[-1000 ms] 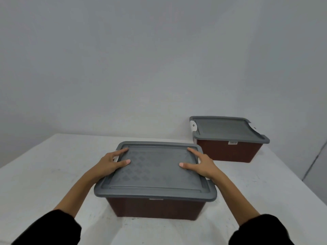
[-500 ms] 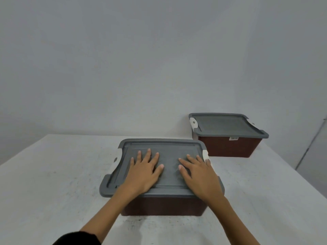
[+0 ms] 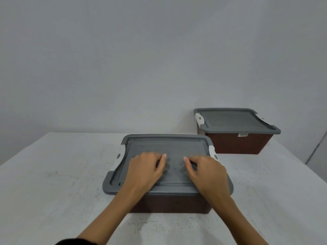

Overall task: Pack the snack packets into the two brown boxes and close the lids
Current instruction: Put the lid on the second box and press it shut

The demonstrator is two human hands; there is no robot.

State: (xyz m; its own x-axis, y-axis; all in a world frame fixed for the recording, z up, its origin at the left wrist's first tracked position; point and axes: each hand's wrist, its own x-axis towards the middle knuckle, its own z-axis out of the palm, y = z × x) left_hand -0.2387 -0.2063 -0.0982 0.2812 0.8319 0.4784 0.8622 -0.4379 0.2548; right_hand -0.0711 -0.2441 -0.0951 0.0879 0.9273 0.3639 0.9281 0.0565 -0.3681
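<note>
1. Left hand (image 3: 145, 169) and right hand (image 3: 207, 171) rested on the grey lid (image 3: 168, 145) of the near brown box (image 3: 177, 204), each grip curled together (holding nothing).
2. The far brown box (image 3: 235, 144) sat lidded on the table (image 3: 53, 174).

White, scuffed table (image 3: 53, 174) with two lidded brown boxes: near box (image 3: 169, 204) central, far box (image 3: 235, 144) back right.

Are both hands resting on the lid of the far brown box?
No, the left hand and the right hand both rest on the grey lid of the near box.
</note>
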